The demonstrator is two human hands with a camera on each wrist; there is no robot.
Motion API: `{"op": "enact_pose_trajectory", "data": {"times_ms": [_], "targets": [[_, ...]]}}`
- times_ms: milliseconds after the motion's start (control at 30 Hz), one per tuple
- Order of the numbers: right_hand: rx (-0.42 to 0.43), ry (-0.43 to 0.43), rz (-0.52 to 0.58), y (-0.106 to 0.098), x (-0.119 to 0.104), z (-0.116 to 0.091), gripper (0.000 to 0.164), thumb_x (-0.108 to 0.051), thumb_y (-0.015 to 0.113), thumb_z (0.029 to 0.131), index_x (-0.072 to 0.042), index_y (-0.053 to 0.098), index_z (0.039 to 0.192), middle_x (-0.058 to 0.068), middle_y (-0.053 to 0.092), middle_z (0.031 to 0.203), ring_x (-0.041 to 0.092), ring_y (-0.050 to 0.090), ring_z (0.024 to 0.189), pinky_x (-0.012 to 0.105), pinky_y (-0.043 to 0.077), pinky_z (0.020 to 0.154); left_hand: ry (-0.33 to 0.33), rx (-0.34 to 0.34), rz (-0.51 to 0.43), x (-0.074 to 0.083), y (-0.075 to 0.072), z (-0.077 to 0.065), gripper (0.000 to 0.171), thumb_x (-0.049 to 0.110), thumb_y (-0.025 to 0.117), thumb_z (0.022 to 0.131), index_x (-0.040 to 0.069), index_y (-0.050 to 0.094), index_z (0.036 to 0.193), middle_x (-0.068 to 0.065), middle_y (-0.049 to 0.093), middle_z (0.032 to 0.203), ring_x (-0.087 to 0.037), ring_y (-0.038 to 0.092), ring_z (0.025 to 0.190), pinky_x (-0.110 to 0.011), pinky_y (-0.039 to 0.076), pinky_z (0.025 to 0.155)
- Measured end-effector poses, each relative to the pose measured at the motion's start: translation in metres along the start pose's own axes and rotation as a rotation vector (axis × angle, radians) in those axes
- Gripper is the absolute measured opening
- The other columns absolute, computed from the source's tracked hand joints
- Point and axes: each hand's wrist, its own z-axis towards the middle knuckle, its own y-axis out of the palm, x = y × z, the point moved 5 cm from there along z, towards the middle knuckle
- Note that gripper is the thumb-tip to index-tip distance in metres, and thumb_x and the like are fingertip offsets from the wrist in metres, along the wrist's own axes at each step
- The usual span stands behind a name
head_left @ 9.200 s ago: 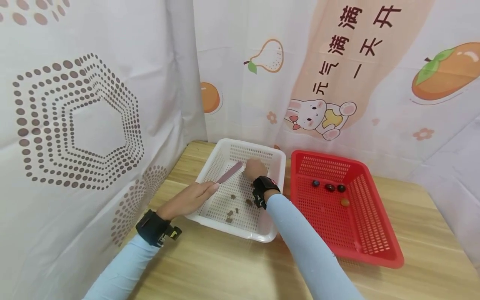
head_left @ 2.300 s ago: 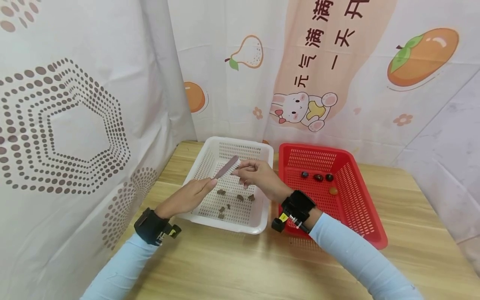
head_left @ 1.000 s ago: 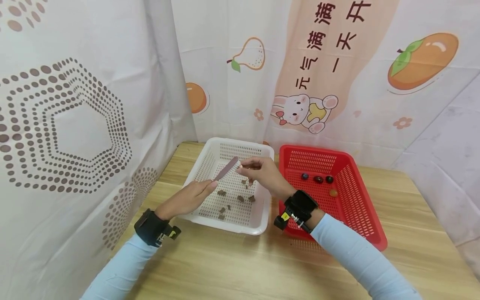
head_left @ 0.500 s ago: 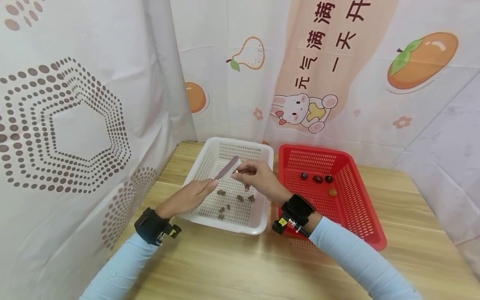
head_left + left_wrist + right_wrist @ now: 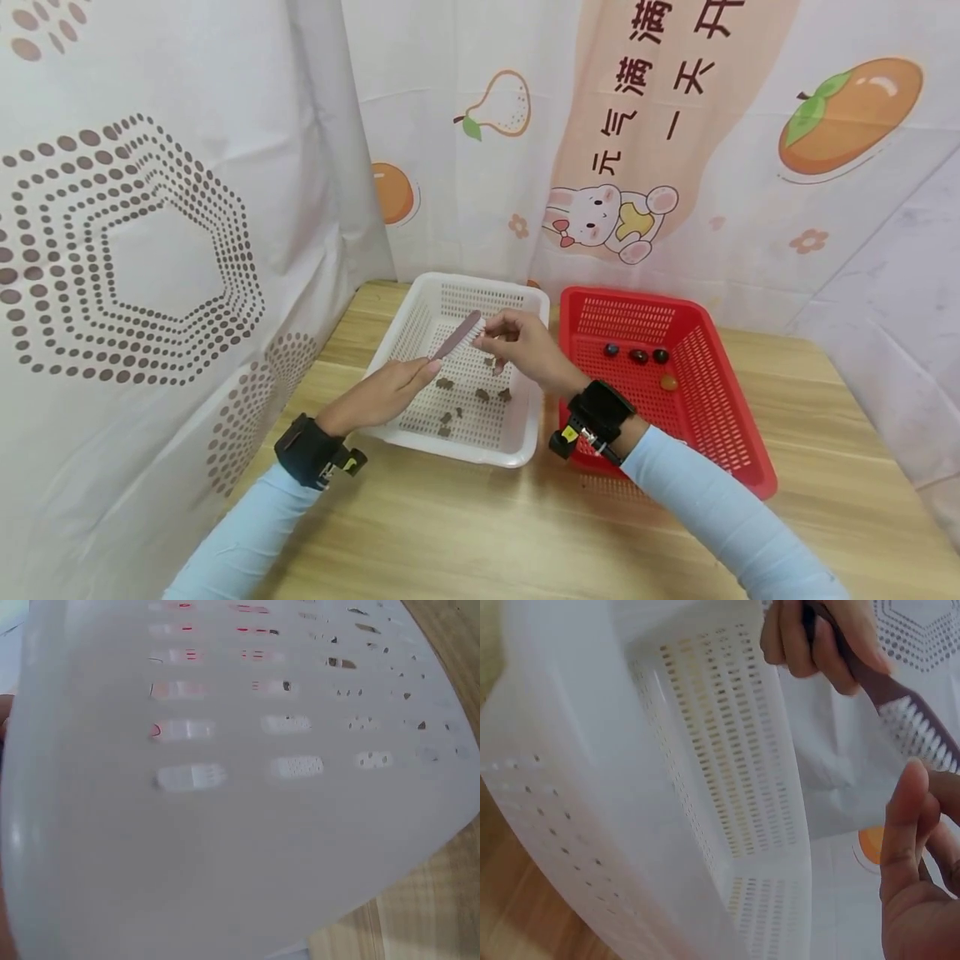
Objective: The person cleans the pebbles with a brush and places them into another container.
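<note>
My left hand (image 5: pixel 381 393) grips the handle of a mauve brush (image 5: pixel 457 336) over the white basket (image 5: pixel 480 452). White bristles on the brush (image 5: pixel 889 691) face my right hand in the right wrist view. There my right hand (image 5: pixel 915 900) has thumb and fingertips pinched together right by the bristles. Whatever small thing those fingers hold is hidden by them. From the head, my right hand (image 5: pixel 525 348) is above the basket's right side. Several brown clumps (image 5: pixel 446 383) lie on the basket floor. In the left wrist view the basket's outer wall (image 5: pixel 112 847) covers nearly everything.
A red basket (image 5: pixel 622 408) stands right of the white one, under my right wrist. In it lie several shiny stones, among them a dark red one (image 5: pixel 638 357) and an orange one (image 5: pixel 668 382). A printed curtain (image 5: pixel 465 208) hangs behind the wooden table (image 5: pixel 420 517).
Since the oldest frame, my right hand has lifted from the basket floor to the bristles, and more brown clumps show. In the last second it shifts only slightly beside the brush.
</note>
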Motion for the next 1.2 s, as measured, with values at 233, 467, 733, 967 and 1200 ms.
{"op": "enact_pose_trajectory", "data": {"times_ms": [233,467,733,967,1200], "targets": [[-0.020,0.013,-0.021,-0.0012,-0.0042,-0.0007,0.024,-0.019,0.073,0.085,-0.006,0.060,0.100,0.013,0.064,0.096,0.035,0.059,0.074,0.042,0.054,0.063,-0.007,-0.009,-0.010,0.0005,0.0013,0.0018,0.053,0.054,0.021,0.102,0.018,0.059,0.116,0.004,0.040,0.068,-0.014,0.049,0.068,-0.033,0.041,0.065],[-0.034,-0.020,-0.078,0.0062,-0.0040,-0.0017,0.023,-0.019,0.073,0.086,-0.007,0.059,0.099,0.012,0.064,0.094,0.033,0.060,0.070,0.048,0.052,0.063,-0.020,-0.018,-0.028,-0.0014,0.0019,-0.0002,0.056,0.055,0.021,0.101,0.018,0.057,0.122,0.005,0.041,0.070,-0.015,0.053,0.072,-0.035,0.043,0.068],[0.017,0.012,-0.127,0.0043,-0.0018,-0.0018,0.029,-0.026,0.076,0.083,-0.009,0.060,0.099,0.008,0.065,0.091,0.034,0.061,0.068,0.038,0.053,0.061,-0.024,-0.023,-0.001,-0.0011,0.0034,-0.0007,0.053,0.055,0.021,0.101,0.019,0.058,0.113,0.004,0.035,0.067,-0.013,0.046,0.064,-0.034,0.040,0.063],[0.085,0.025,-0.067,0.0004,-0.0017,-0.0029,0.024,-0.018,0.077,0.082,-0.008,0.061,0.097,0.009,0.066,0.091,0.031,0.061,0.066,0.046,0.053,0.062,-0.027,-0.046,0.008,-0.0012,0.0041,-0.0012,0.058,0.057,0.020,0.100,0.018,0.058,0.119,0.005,0.039,0.069,-0.013,0.045,0.063,-0.034,0.041,0.062],[0.069,0.019,-0.091,0.0027,-0.0058,-0.0038,0.028,-0.022,0.078,0.081,-0.009,0.060,0.099,0.008,0.066,0.091,0.033,0.061,0.066,0.039,0.053,0.059,-0.020,-0.035,-0.004,-0.0028,0.0024,-0.0010,0.058,0.057,0.020,0.100,0.018,0.058,0.122,0.004,0.046,0.074,-0.014,0.051,0.072,-0.034,0.043,0.069]]}}
